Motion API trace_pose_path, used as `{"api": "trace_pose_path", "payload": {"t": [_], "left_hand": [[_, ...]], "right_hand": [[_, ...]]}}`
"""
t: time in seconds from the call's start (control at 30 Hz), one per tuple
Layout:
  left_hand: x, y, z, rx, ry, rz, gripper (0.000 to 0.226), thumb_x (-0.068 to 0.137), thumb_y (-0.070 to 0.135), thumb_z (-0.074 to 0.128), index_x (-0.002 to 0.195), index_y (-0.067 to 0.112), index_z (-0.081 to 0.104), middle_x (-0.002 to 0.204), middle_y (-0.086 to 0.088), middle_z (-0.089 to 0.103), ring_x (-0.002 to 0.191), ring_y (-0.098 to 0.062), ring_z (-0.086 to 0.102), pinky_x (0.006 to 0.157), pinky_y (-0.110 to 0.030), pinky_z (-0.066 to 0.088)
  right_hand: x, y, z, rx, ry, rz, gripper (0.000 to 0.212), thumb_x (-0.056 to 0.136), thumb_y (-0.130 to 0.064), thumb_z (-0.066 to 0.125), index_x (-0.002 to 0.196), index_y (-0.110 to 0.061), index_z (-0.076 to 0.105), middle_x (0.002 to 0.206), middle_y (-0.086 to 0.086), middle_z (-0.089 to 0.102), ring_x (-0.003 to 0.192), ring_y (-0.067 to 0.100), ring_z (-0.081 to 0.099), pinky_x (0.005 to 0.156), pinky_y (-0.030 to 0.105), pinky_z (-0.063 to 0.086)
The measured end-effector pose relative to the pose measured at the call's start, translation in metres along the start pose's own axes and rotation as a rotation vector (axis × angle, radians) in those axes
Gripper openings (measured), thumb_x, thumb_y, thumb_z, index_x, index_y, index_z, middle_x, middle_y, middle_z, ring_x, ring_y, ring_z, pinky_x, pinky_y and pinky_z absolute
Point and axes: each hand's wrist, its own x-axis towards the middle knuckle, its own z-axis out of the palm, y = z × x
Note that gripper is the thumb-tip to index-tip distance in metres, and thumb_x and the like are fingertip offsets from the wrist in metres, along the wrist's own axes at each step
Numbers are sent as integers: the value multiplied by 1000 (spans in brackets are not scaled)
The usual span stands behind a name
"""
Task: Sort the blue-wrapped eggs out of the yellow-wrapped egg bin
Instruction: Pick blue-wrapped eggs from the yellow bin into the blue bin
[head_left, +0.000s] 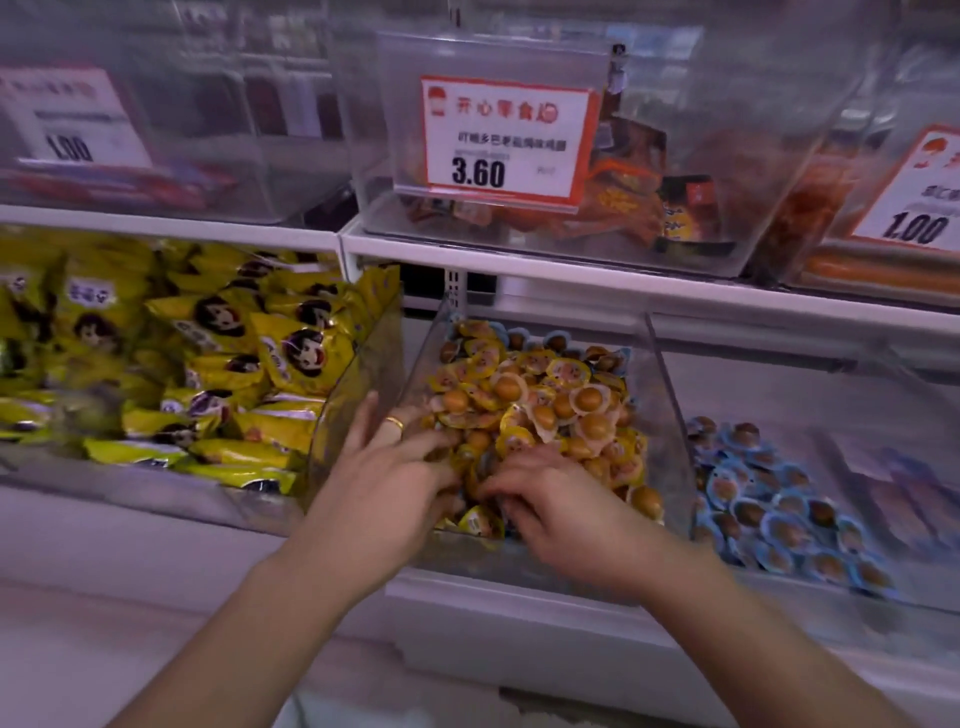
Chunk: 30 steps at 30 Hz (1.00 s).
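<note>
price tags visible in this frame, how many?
3. One reading 3.60 on the top-centre clear bin, one reading 1.00 on the top-left bin, one reading 1.00, cut off at the right edge. Others may lie out of frame.

To your left sits a bin of yellow snack packets (208, 353); above you, a price tag (506, 137) reading 3.60 fronts a clear bin (769, 156) of orange packets.

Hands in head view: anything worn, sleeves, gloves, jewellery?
Both forearms bare as far as the frame shows, no sleeves or gloves. Left hand wears a plain gold ring on one finger. Right hand shows no ring or watch.
</note>
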Motion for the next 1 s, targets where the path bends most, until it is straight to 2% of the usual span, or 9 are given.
{"api": "trace_pose_path", "payload": {"t": [0.1,0.23,0.4,0.57,0.7,0.77,0.87,0.9,1.0], "left_hand": [[9,3,-2,81,-105,-26,23,76,46,75,97,35,76,133,9,61,142,-26,37,115,-65,-1],[20,8,-1,141,-168,-37,46,80,61,62,117,34,69,143,8,50,147,-24,24,109,-65,-19],[25,15,0,166,-183,-13,56,78,68,59,118,30,70,139,6,52,147,-25,21,98,-63,-33],[24,12,0,118,-116,-43,48,75,63,58,104,29,73,131,10,60,142,-21,33,109,-58,-18],[20,13,5,-20,92,-53,30,64,50,64,77,27,79,101,12,73,121,-19,59,118,-50,0],[21,12,7,-114,191,-80,21,66,43,68,77,27,78,95,13,73,112,-15,63,121,-45,7],[22,14,8,-377,366,-206,22,77,42,61,83,25,74,86,10,73,95,-9,64,120,-29,15],[21,15,7,-472,411,-261,25,79,46,57,85,26,72,83,9,73,95,-9,62,118,-24,19],[19,21,3,-697,491,-417,28,82,55,51,97,37,67,91,22,69,125,-6,51,105,-26,39]], "right_hand": [[10,14,1,-194,-21,34,38,89,-42,60,127,-35,63,144,-11,45,140,15,25,114,40,29],[10,28,-3,-290,-31,84,62,78,-62,62,136,-44,52,156,-14,32,151,12,2,118,36,-1],[11,23,5,-393,-45,99,62,78,-58,63,135,-39,51,156,-5,31,151,21,0,121,55,6],[13,23,6,-386,-26,95,58,73,-66,65,120,-33,63,149,-4,37,149,22,5,120,49,6],[16,23,9,-289,28,104,52,68,-62,72,109,-30,68,140,-5,46,144,23,15,118,47,13],[15,26,10,-253,67,103,50,69,-56,74,111,-29,69,138,-7,48,143,21,18,118,46,14],[13,29,11,-159,144,140,45,73,-44,74,115,-25,69,135,-11,54,140,15,24,119,44,19],[13,29,11,-116,174,161,43,75,-41,75,114,-23,71,132,-11,57,137,14,29,117,41,23],[13,28,4,91,289,260,24,79,-34,78,96,-19,73,117,-7,67,120,14,50,104,36,39]]}}
